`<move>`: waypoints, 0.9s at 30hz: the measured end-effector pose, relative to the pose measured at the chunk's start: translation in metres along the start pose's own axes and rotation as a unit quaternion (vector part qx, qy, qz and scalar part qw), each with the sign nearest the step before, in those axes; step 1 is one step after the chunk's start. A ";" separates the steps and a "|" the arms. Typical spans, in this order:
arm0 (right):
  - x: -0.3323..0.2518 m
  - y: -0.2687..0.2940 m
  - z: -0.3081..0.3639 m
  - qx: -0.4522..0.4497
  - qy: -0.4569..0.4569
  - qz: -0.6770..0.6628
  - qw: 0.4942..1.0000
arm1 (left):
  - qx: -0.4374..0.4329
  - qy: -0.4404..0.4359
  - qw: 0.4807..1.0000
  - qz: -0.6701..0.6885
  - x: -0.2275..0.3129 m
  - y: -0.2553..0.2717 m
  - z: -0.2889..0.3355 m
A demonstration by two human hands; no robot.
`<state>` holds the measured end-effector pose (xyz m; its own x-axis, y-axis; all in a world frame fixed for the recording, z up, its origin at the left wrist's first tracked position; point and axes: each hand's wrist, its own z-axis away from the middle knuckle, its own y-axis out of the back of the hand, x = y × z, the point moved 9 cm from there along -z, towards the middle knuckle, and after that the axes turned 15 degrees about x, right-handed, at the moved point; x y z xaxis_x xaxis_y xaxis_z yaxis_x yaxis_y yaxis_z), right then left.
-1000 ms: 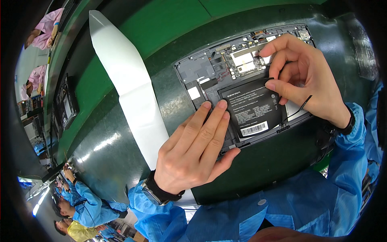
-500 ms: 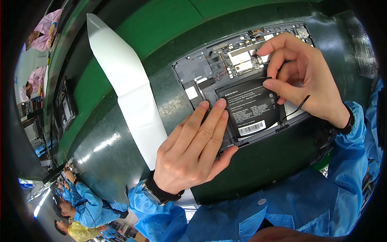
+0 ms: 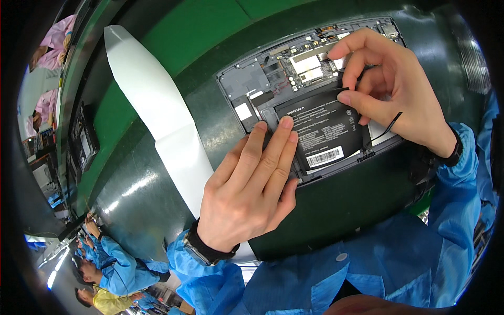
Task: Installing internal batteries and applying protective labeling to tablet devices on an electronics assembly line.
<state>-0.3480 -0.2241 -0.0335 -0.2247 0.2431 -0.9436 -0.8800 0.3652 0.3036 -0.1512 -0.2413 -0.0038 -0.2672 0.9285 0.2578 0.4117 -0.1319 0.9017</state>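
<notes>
An opened tablet-like device (image 3: 247, 79) lies with its inside up, showing a circuit board (image 3: 307, 65) along its far side. A flat black battery (image 3: 323, 131) with a printed label and barcode sits in the near part of its grey frame. My left hand (image 3: 239, 189) rests flat, its fingers stretched over the frame and the battery's left edge. At the battery's far right corner, my right hand (image 3: 394, 94) pinches the black edge between thumb and a finger, with the index finger raised over the board. A thin black cable (image 3: 386, 128) sticks up below the right palm.
Left of the device, a long white strip of sheet (image 3: 157, 110) lies across the dark green bench (image 3: 131, 184). Another opened device (image 3: 84, 142) stands at the far left. People in blue, yellow and pink clothing are at work beyond.
The device and both hands sit slightly higher and further left in the picture. My left thumb has drawn closer to the fingers. The right hand keeps its pinch at the battery's corner.
</notes>
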 end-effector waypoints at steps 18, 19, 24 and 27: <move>-0.011 0.002 -0.001 0.035 0.027 0.041 0.998 | -0.023 -0.013 1.000 0.005 0.017 -0.006 0.008; -0.018 0.000 0.000 0.042 0.048 0.056 0.996 | -0.007 -0.022 1.000 -0.009 0.020 -0.007 0.009; -0.058 -0.001 0.000 -0.051 0.142 0.199 0.968 | -0.004 -0.048 0.999 -0.023 0.026 -0.010 0.010; -0.069 0.030 -0.001 0.104 0.179 0.161 0.965 | 0.003 -0.050 0.998 -0.029 0.026 -0.011 0.010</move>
<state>-0.3597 -0.2307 0.0404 -0.6352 0.0627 -0.7698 -0.6455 0.5041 0.5737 -0.1539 -0.2122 -0.0107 -0.2024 0.9646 0.1689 0.4036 -0.0749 0.9118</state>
